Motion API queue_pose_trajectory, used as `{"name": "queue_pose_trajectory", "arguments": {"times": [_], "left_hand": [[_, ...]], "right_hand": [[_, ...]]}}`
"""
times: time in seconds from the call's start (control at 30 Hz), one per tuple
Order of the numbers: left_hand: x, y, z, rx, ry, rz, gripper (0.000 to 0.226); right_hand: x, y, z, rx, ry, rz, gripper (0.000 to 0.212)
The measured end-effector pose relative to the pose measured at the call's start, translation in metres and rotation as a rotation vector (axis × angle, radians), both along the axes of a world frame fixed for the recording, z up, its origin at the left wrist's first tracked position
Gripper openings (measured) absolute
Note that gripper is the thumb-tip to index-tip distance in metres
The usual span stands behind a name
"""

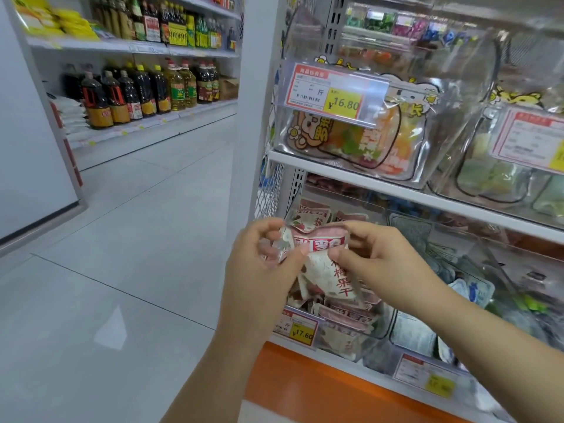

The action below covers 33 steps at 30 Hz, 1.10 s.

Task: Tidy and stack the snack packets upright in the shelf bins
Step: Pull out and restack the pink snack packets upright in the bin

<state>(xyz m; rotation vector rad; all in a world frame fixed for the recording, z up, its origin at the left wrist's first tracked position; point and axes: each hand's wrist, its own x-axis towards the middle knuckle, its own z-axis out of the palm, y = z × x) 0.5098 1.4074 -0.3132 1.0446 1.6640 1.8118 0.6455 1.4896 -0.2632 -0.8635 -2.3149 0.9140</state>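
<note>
Both of your hands are on one snack packet (325,271), a white and pink pouch with red lettering. You hold it roughly upright, just above the clear bin (378,328) at the left end of the lower shelf.

Your left hand (262,264) has its fingers curled in, with the thumb pinching the packet's crumpled top left corner. Your right hand (375,261) pinches the top right edge between thumb and fingers, and the rest of the hand lies behind the pouch. The packet's lower end hangs free, close over the matching packets (348,315) that lie tumbled and overlapping in the bin (a few more stand behind your hands, towards the back). I cannot tell whether the held packet touches the ones below it.

A yellow price tag (297,329) reading 17.60 is fixed to the front of that bin, just under your left wrist. The next bin to the right (415,334) holds pale packets too blurred to read.

On the shelf above, a clear tub (341,141) of cartoon-printed pouches carries a tag (332,94) marked 16.80. Across the grey tiled floor (106,239), bottles of oil and sauce (137,93) line the far shelves.
</note>
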Motion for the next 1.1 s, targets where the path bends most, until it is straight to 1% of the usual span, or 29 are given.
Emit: {"name": "queue_pose_trajectory", "arguments": {"times": [0.03, 0.07, 0.1, 0.13, 0.17, 0.2, 0.27, 0.3, 0.33, 0.4, 0.47, 0.53, 0.57, 0.6, 0.67, 0.7, 0.8, 0.87, 0.97, 1.1], "left_hand": [[-0.006, -0.002, 0.000, -0.021, 0.023, 0.015, 0.037], [-0.010, -0.003, -0.001, -0.042, -0.020, -0.034, 0.043], [-0.012, -0.005, 0.000, -0.059, -0.106, -0.123, 0.042], [-0.012, -0.006, 0.000, -0.064, -0.194, -0.211, 0.035], [-0.013, -0.009, 0.000, -0.062, -0.224, -0.239, 0.025], [-0.015, -0.010, 0.000, -0.051, -0.207, -0.204, 0.017], [-0.024, -0.012, -0.001, 0.000, -0.165, -0.044, 0.008], [-0.031, -0.013, -0.002, 0.015, -0.157, 0.034, 0.006], [-0.037, -0.015, -0.003, 0.027, -0.161, 0.095, 0.005], [-0.048, -0.017, -0.006, 0.053, -0.171, 0.184, 0.006], [-0.052, -0.017, -0.007, 0.064, -0.156, 0.230, 0.008], [-0.052, -0.016, -0.008, 0.073, -0.161, 0.239, 0.010], [-0.051, -0.016, -0.008, 0.072, -0.166, 0.240, 0.010], [-0.051, -0.015, -0.008, 0.069, -0.162, 0.241, 0.009], [-0.050, -0.013, -0.009, 0.057, -0.148, 0.245, 0.009], [-0.050, -0.012, -0.009, 0.055, -0.147, 0.248, 0.009], [-0.051, -0.012, -0.008, 0.076, -0.155, 0.254, 0.009], [-0.051, -0.014, -0.008, 0.090, -0.153, 0.248, 0.009], [-0.049, -0.016, -0.007, 0.086, -0.119, 0.232, 0.008], [-0.036, -0.014, -0.007, 0.035, 0.002, 0.180, 0.008]], "right_hand": [[-0.003, -0.001, 0.000, -0.084, 0.061, 0.000, 0.019], [-0.007, -0.002, -0.002, -0.182, 0.125, 0.003, 0.018], [-0.012, -0.003, -0.003, -0.261, 0.180, 0.008, 0.018], [-0.018, -0.005, -0.006, -0.306, 0.217, 0.009, 0.018], [-0.023, -0.005, -0.008, -0.330, 0.240, 0.008, 0.019], [-0.028, -0.004, -0.010, -0.348, 0.262, 0.006, 0.018], [-0.033, 0.001, -0.013, -0.374, 0.280, -0.026, 0.015], [-0.033, 0.007, -0.016, -0.326, 0.226, -0.059, 0.014], [-0.031, 0.014, -0.019, -0.224, 0.103, -0.086, 0.014], [-0.028, 0.024, -0.029, -0.028, -0.239, -0.079, 0.017], [-0.032, 0.029, -0.044, 0.064, -0.477, -0.022, 0.021], [-0.042, 0.031, -0.056, 0.140, -0.602, 0.003, 0.023], [-0.048, 0.033, -0.061, 0.134, -0.633, 0.005, 0.022], [-0.054, 0.034, -0.065, 0.089, -0.644, 0.001, 0.027], [-0.064, 0.037, -0.073, 0.011, -0.633, -0.041, 0.037], [-0.067, 0.037, -0.077, 0.023, -0.624, -0.080, 0.037], [-0.065, 0.037, -0.075, 0.041, -0.574, -0.148, 0.021], [-0.053, 0.034, -0.059, 0.034, -0.510, -0.138, 0.022], [-0.023, 0.026, -0.030, 0.182, -0.404, -0.140, 0.011], [0.025, 0.004, -0.016, 0.349, -0.215, -0.124, 0.010]]}}
